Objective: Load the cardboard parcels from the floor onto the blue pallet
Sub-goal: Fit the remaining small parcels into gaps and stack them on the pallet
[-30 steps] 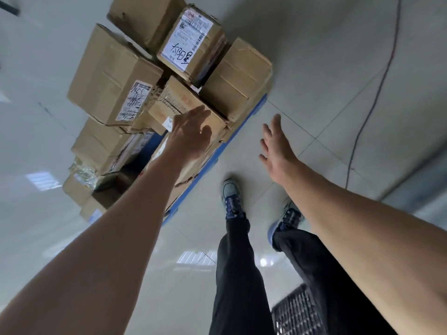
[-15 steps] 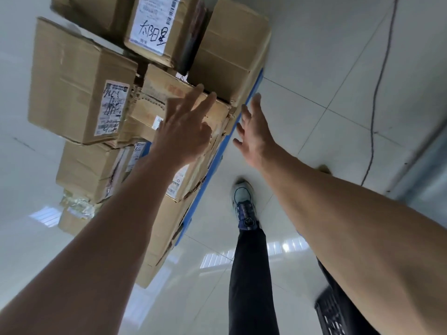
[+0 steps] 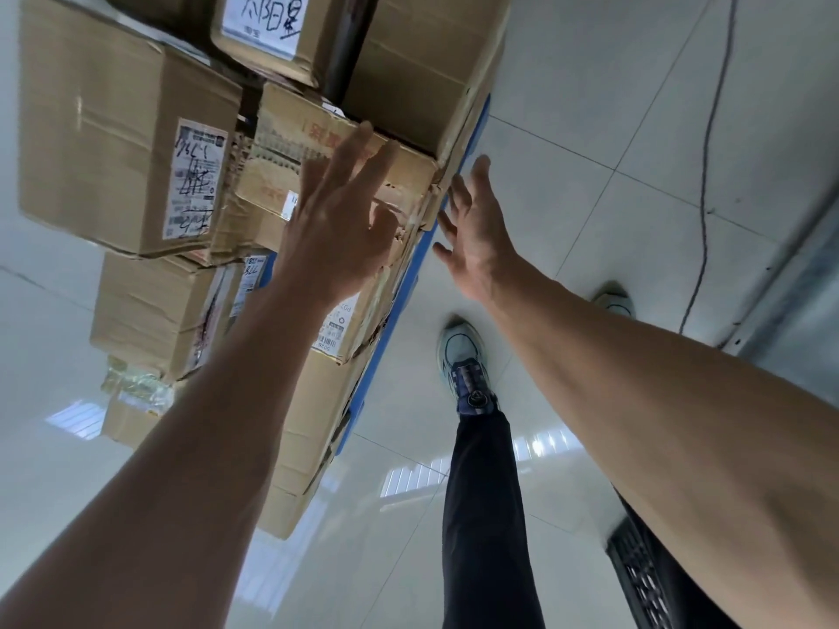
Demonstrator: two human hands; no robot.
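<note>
- Cardboard parcels sit stacked on the blue pallet, covering nearly all but its edge.
- Left hand, arm stretched out, reaches over the worn parcel at the pallet's near edge; its grip is wide open, fingers spread, holding nothing.
- Right hand reaches just outside that edge, grip open too, fingers splayed; contact with the parcel cannot be told.
</note>
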